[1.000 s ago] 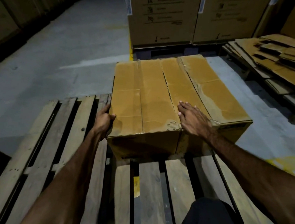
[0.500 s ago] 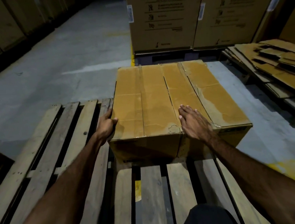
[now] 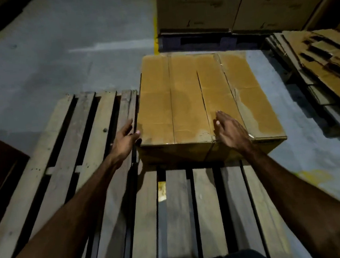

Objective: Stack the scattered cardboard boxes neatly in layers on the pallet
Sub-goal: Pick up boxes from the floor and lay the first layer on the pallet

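One big brown cardboard box [image 3: 204,107] sits on the far end of the wooden slat pallet [image 3: 178,210], looking stiff and heavy, with the left hand [image 3: 125,141] touching its side and the right hand [image 3: 230,131] flat and loose over its top, so hold its two bottom side edges.

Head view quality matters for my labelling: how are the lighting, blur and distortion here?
Head view: dim, warm light falls mainly on the cardboard box, the corners go dark; motion blur softens the left hand, the right hand and the print on the far cartons; wide-angle bending splays the pallet slats outward.
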